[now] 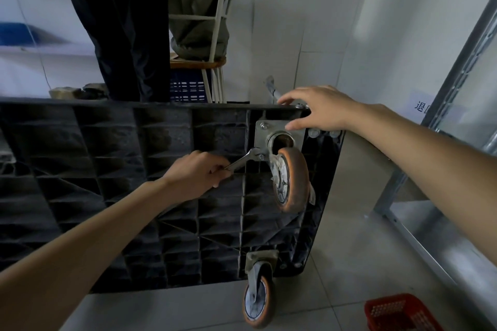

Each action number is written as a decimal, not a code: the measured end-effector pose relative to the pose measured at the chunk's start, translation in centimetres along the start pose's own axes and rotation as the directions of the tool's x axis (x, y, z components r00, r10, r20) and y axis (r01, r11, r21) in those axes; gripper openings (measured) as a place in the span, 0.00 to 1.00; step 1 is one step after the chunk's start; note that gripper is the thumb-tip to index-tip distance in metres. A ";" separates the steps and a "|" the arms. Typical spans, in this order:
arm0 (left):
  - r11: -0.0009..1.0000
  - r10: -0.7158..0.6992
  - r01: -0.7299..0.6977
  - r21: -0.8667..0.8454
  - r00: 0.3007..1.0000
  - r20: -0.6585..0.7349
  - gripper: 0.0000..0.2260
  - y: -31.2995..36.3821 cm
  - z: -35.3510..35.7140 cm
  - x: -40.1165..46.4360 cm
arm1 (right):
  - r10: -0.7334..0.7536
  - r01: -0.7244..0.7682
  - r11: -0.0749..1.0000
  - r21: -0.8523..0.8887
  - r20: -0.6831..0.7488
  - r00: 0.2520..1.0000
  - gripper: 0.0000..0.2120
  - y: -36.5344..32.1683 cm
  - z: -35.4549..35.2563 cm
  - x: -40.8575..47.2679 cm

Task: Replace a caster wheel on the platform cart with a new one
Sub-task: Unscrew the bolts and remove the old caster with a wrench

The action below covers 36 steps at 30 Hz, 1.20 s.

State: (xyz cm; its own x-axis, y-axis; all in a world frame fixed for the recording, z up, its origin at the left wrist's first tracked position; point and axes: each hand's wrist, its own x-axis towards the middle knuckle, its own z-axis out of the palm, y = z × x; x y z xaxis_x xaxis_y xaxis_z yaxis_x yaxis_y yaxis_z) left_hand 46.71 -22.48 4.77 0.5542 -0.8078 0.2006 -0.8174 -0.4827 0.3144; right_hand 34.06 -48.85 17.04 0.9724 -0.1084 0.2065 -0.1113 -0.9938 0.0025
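Left hand (197,173): fingers curled round the handle of a metal wrench (243,160). The wrench head sits on a bolt (260,156) at the lower left corner of the mounting plate (262,133).

Right hand (316,107): fingers spread and fairly straight, draped over the top edge of the platform cart (121,169). The thumb rests on the plate's upper right area. It grips nothing and appears to steady the cart.

Caster wheel (291,179): orange tread, worn and dirty, hung from the plate near the cart's upper right corner. It lies just right of the wrench head, below the right hand and near the left.

Platform cart: tipped on its side with its ribbed black underside facing the camera. A second caster (258,301) sits at the lower corner, near the floor.

Risks, judged:
- The wrench may slip off the bolt if seated shallowly, driving knuckles into the ribs.
- The swivelling wheel may swing against the fingers.
- The cart may tip or slide under wrench force if the right hand eases.
- A freed bolt may drop to the tile floor.

Also present: red basket (398,312), metal shelving (457,83), and a standing person's dark trousers (121,21).
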 end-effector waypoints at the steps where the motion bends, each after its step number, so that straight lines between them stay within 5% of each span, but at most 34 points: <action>1: 1.000 0.002 -0.002 -0.002 1.000 0.001 0.06 -0.1 0.1 0.2 | 0.002 -0.002 1.000 0.005 0.004 1.000 0.30 0.0 0.1 0.1; 14: 0.998 0.018 -0.021 0.055 0.999 0.048 0.07 -0.6 0.8 0.6 | 0.012 -0.006 0.999 0.050 -0.124 0.992 0.21 0.2 1.3 -0.1; 31: 0.984 -0.036 0.037 0.172 0.999 -0.011 0.10 0.3 1.6 0.7 | 0.042 -0.037 0.999 0.037 -0.122 0.992 0.21 -0.5 1.7 -0.3; 36: 0.992 -0.090 0.090 0.094 0.996 0.005 0.11 0.5 3.1 0.6 | 0.042 -0.036 0.998 0.047 -0.135 0.990 0.21 -0.3 2.0 -0.2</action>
State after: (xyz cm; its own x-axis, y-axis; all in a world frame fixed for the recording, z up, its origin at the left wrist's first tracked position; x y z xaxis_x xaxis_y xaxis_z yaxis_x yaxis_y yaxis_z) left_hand 46.12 -24.26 2.20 0.6251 -0.7625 0.1668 -0.7756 -0.5829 0.2423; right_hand 34.32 -48.62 15.06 0.9303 -0.1453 0.3369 -0.1361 -0.9894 -0.0510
